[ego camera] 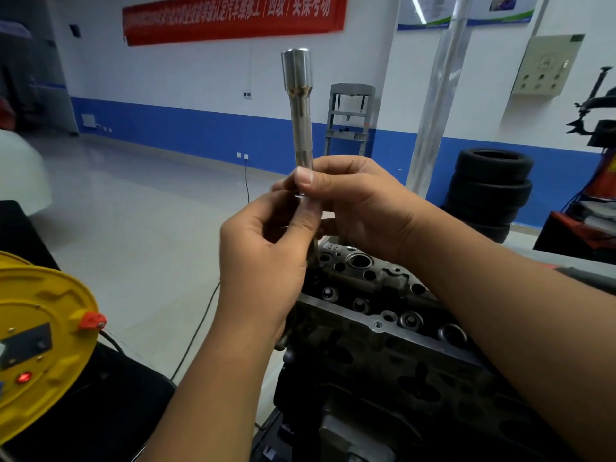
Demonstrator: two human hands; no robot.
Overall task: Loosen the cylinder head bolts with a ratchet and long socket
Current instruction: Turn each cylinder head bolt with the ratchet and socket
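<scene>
Cylinder head [383,315] sits nearest us, low and right of centre, its bolt holes facing up. Just above it our left hand [263,258] and right hand [360,208] both curl round the bottom end of the long socket [300,108], which we hold upright (wide end on top). A yellow cable reel [43,341] lies at left. Farther off, stacked tyres [490,191] stand against the blue-banded wall.

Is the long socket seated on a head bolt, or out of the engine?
Out. The socket stands upright in the air above the cylinder head, its wide end on top, gripped by both the left hand and right hand.
</scene>
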